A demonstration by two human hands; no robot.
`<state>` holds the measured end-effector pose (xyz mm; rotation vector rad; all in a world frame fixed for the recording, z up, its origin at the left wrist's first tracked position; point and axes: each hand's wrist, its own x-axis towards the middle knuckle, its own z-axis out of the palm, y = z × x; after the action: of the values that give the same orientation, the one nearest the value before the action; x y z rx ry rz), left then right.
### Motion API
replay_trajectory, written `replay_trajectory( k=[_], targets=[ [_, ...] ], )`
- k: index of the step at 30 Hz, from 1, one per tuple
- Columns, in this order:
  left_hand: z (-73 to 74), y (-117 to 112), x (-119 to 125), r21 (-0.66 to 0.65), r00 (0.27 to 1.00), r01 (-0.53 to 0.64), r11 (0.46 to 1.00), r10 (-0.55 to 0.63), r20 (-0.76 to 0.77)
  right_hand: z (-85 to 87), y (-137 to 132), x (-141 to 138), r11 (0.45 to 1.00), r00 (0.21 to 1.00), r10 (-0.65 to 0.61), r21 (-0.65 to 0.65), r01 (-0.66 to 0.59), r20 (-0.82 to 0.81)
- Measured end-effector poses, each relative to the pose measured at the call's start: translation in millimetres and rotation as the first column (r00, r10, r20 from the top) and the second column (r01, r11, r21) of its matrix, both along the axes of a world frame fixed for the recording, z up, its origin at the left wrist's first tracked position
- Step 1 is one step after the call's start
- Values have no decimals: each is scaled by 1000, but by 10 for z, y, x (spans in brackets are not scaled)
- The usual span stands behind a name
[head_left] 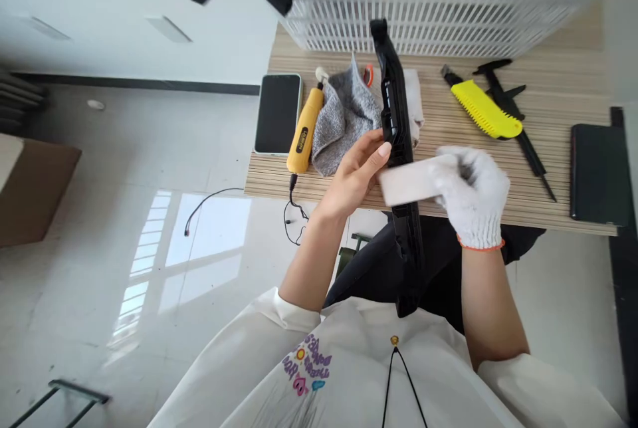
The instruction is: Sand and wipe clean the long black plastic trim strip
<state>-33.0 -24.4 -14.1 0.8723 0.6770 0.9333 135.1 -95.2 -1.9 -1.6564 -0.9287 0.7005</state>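
A long black plastic part (397, 102) runs upright through the middle of the view, from over the table down to my lap. My left hand (355, 174), bare, grips its left edge near the middle with thumb and fingers. On my right hand (473, 192) is a white knit glove with an orange cuff edge. Its fingers are closed on a flat pale strip (409, 182), slightly blurred, which lies across the front of the black part just below my left fingertips. The strip hides that stretch of the part; its material is unclear.
A white slatted basket (413, 12) stands along the table's (563, 89) back. Left are a phone (278, 113), a yellow corded tool (305, 130) and a grey cloth (343, 115). Right are a yellow-handled knife (486, 109), black calipers (531, 152) and a dark flat case (598, 175).
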Motion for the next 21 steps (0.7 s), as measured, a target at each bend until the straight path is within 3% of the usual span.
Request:
replay_trajectory(
  k=[2, 6, 9, 13, 17, 20, 21],
  targets=[
    [4, 7, 12, -14, 999, 2, 1000, -2, 44, -3, -1, -2, 994, 995, -102, 39, 103, -15],
    [22, 13, 29, -50, 996, -3, 999, 8, 93, -13, -1, -14, 998, 998, 60, 9, -61, 31],
    [20, 16, 35, -38, 994, 10, 999, -6, 113, -22, 7, -23, 993, 996, -83, 79, 86, -36],
    [19, 22, 46, -18, 991, 21, 1000, -18, 135, -37, 11, -22, 996, 997, 77, 48, -78, 22],
    [37, 18, 49, -14, 989, 20, 1000, -18, 147, -52, 16, -13, 993, 997, -83, 88, 83, -10],
    [44, 12, 45, -13, 989, 25, 1000, -23, 149, -65, 15, -30, 994, 997, 46, 96, -51, 54],
    [45, 11, 44, -15, 989, 27, 1000, -25, 148, -68, 13, -40, 994, 998, 33, 101, -38, 47]
  ],
)
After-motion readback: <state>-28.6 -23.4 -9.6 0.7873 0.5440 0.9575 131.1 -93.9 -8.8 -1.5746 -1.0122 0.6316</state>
